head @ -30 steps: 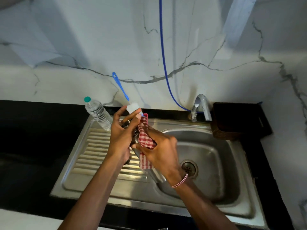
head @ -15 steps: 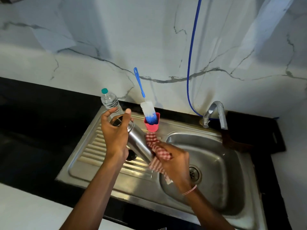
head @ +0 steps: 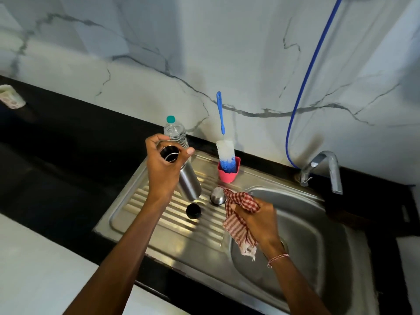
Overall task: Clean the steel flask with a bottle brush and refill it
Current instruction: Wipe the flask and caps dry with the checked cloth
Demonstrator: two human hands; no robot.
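My left hand (head: pixel 162 169) grips the open steel flask (head: pixel 189 183) near its mouth, holding it nearly upright over the ribbed drainboard (head: pixel 159 226). My right hand (head: pixel 256 219) clutches a red checked cloth (head: pixel 238 214) above the basin's left edge, apart from the flask. A black inner cap (head: pixel 193 210) and a steel outer cap (head: pixel 217 195) lie on the drainboard below the flask. The blue-handled bottle brush (head: pixel 223 146) stands bristles-down in a pink cup (head: pixel 228 173) at the back. A clear plastic water bottle (head: pixel 175 131) with a green cap stands behind my left hand.
The steel sink basin (head: pixel 306 223) lies to the right, with a tap (head: pixel 322 169) at its back edge. A blue hose (head: pixel 302 92) hangs down the marble wall. Black counter surrounds the sink; a pale cup (head: pixel 10 96) sits far left.
The cloth has come off the flask as my right hand dropped toward the basin. My left hand has tipped the flask more upright. The two caps have come into view.
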